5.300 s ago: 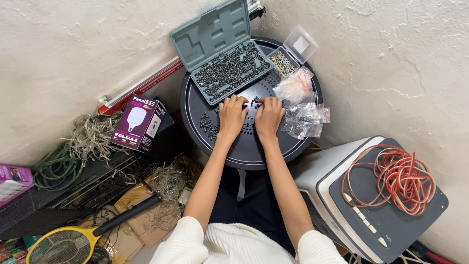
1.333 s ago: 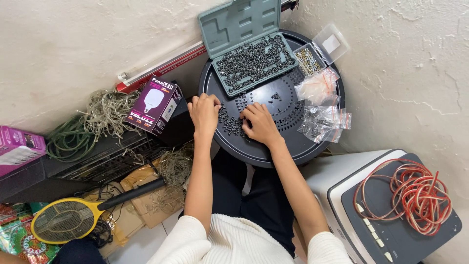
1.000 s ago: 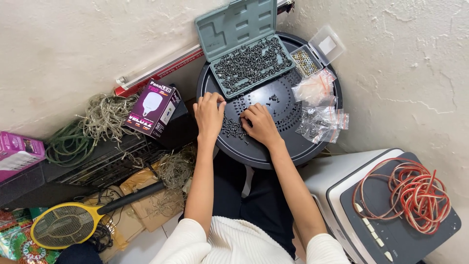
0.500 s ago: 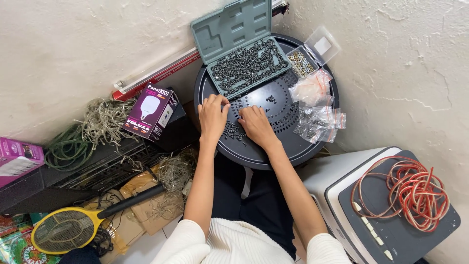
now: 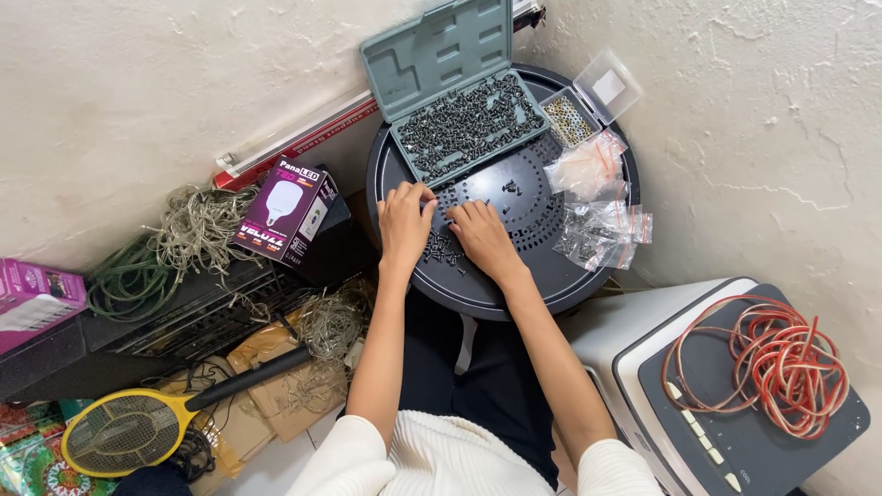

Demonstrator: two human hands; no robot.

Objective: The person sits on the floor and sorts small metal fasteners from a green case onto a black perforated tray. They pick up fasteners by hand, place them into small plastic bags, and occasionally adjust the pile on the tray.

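Both forearms reach forward; left hand (image 5: pixel 404 219) and right hand (image 5: pixel 481 237) lie palm-down, side by side, fingers curled

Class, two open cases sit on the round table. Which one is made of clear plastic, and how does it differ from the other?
The small clear case at the table's far right edge: it is see-through, far smaller, and holds pale pieces. The large grey-green case beside it is opaque and full of dark screws.

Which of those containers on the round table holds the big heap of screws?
Start at the round dark table against the wall. On its far side lies an open grey-green case, lid up, full of dark screws, far bigger than the small clear box beside it.
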